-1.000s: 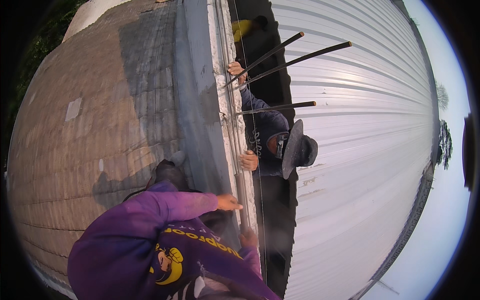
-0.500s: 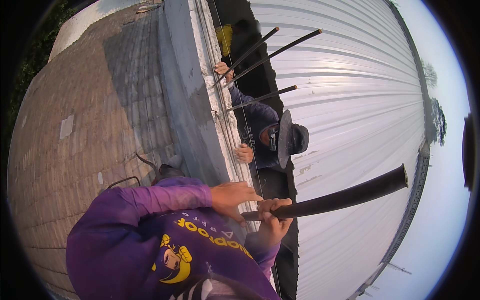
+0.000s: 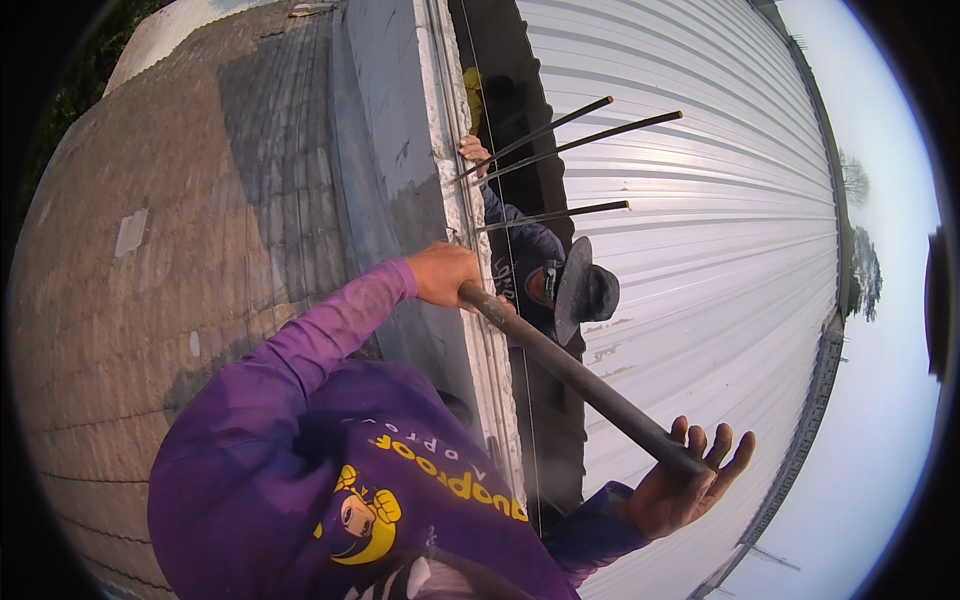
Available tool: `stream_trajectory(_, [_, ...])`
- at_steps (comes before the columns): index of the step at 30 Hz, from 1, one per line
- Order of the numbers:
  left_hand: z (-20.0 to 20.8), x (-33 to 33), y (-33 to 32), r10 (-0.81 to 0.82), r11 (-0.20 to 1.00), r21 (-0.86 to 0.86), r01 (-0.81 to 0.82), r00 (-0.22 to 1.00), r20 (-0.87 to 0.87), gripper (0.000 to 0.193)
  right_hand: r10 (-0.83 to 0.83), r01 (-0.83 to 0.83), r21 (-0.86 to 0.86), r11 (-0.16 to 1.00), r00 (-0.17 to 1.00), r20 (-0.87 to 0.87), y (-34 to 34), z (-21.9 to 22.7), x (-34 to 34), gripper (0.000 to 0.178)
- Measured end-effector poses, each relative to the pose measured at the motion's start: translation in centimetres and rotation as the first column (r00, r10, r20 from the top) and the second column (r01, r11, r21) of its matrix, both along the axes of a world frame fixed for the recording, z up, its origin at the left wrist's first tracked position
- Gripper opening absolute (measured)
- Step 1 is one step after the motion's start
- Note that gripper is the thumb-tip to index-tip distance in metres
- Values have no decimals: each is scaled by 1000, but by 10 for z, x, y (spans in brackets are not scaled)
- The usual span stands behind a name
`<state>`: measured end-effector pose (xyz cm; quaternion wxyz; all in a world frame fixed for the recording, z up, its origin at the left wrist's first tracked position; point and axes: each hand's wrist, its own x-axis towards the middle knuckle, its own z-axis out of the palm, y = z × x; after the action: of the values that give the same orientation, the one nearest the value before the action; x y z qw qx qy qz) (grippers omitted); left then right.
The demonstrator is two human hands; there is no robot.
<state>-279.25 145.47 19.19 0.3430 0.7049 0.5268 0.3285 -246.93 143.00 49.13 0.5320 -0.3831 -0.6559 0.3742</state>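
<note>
A long dark tube or bar (image 3: 580,375) slants over the ledge, down to the right. My left hand (image 3: 443,275) is closed around its upper end beside the wall top. My right hand (image 3: 685,490) is at the lower end, fingers spread, with that end against the palm. Beneath is a rough concrete wall top (image 3: 487,370). Three thin dark rods (image 3: 590,135) stick out from it farther along.
A co-worker in a dark wide-brimmed hat (image 3: 590,290) stands in the gap beyond the wall, one hand (image 3: 474,153) on the ledge. A thin line (image 3: 527,420) runs along it. Tiled roofing (image 3: 150,300) lies left, corrugated metal sheeting (image 3: 700,250) right.
The tube has swung so its far end points down to the right. My right hand has shifted to that end and opened. My left hand has moved farther up the ledge.
</note>
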Motion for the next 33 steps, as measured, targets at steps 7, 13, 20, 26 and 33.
stream_trajectory(7, [-11,-30,12,-348,920,-206,333,937,-41,34,254,4,-260,966,193,948,-13,39,0,47])
stream_trajectory(13, [-17,-18,34,-557,794,-270,545,830,36,41,298,-189,-350,918,-258,919,6,3,-12,61])
stream_trajectory(20, [-32,-36,48,-101,985,106,134,957,-270,101,489,-180,-528,830,-222,844,51,47,-80,49])
stream_trajectory(26, [-149,-47,6,802,558,-341,-756,597,-9,65,434,-226,-537,813,-381,816,92,50,-128,48])
stream_trajectory(33, [-183,69,-13,842,439,-727,-528,523,129,39,363,-229,-584,778,-595,717,140,-7,-160,38])
